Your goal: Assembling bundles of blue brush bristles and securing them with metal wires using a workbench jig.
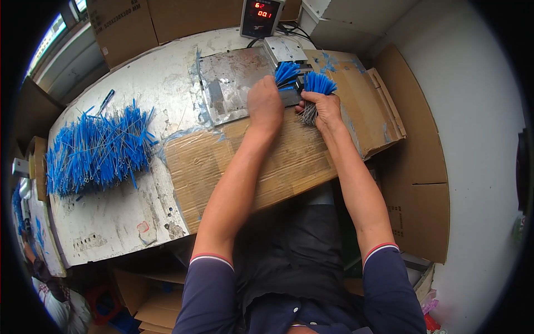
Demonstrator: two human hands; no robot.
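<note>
Gripping a bunch of blue-and-wire sticks [320, 83], the right hand [325, 107] has its fingers snug round it near the metal box [285, 50]. Left hand [265, 104] sits curled beside another blue clump [287, 72], can't tell if its fingers hold anything. Big messy pile [103, 147] off left on the white surface [119, 222].

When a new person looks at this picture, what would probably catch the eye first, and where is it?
Probably the big pile of blue sticks with wire ends, on the left part of the white table. Next, the right hand grips a smaller blue bundle, with the left hand close beside it. At the top, a dark display box glows red.
</note>
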